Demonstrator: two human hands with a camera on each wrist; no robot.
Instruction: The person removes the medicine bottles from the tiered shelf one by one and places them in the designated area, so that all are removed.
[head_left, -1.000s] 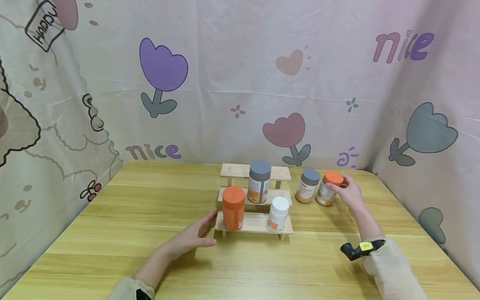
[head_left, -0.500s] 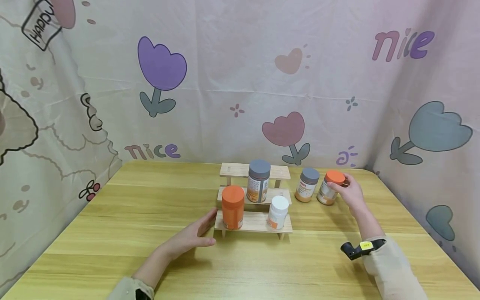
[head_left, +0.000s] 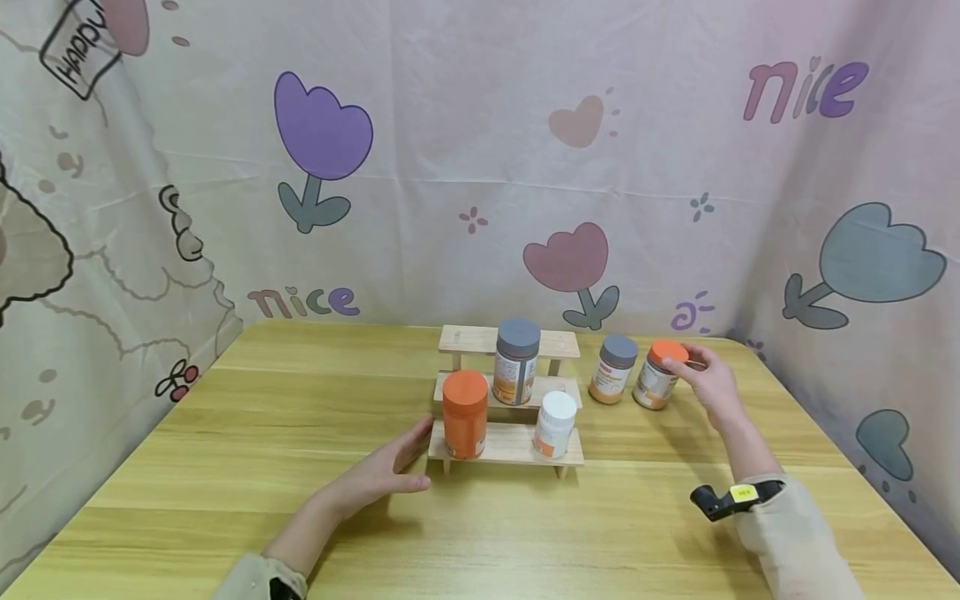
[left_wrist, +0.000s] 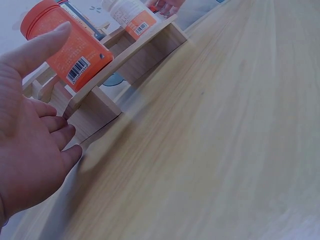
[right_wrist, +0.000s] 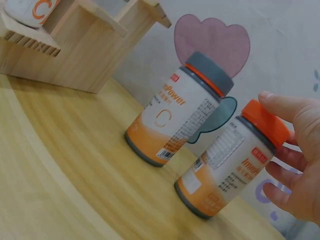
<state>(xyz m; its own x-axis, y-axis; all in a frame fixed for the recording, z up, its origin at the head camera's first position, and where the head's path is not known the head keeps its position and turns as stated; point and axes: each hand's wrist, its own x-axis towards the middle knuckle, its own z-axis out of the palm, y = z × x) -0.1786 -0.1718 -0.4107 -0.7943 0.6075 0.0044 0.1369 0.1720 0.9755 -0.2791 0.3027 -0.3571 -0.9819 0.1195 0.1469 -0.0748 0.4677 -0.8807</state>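
We have the orange-capped bottle (head_left: 654, 387) upright on the wooden surface (head_left: 322, 387), at 3 o'clock of the rack. Right hand (head_left: 714, 387) comes in at 3 o'clock of it; we see the thumb tip over the cap's rim, other fingers round the far side. Cap pinched or just touched: we can't tell. In the right wrist view those fingers look loosely bent.

At 9 o'clock of that bottle, just beside it with a small gap, we log the small gray-capped bottle (head_left: 611, 379), also upright, white and orange label.

Three-tier wooden rack (head_left: 513, 445) sits further toward 9 o'clock. On its front tier we get the orange jar (head_left: 465, 427) at the 9 o'clock end and the white jar (head_left: 554, 432) at the 3 o'clock end. Large gray-capped jar (head_left: 515, 377) stands on the middle tier, about midway.

Left hand (head_left: 382, 471) is at 8 o'clock of the rack, fingertips right by the front tier's end, thumb spread from the fingers; contact we can't confirm.

Black strap device (head_left: 735, 498) with a yellow tag on the right wrist, pale sleeve (head_left: 797, 533) below. Printed cloth (head_left: 450, 125) hangs at 12 o'clock, behind everything.
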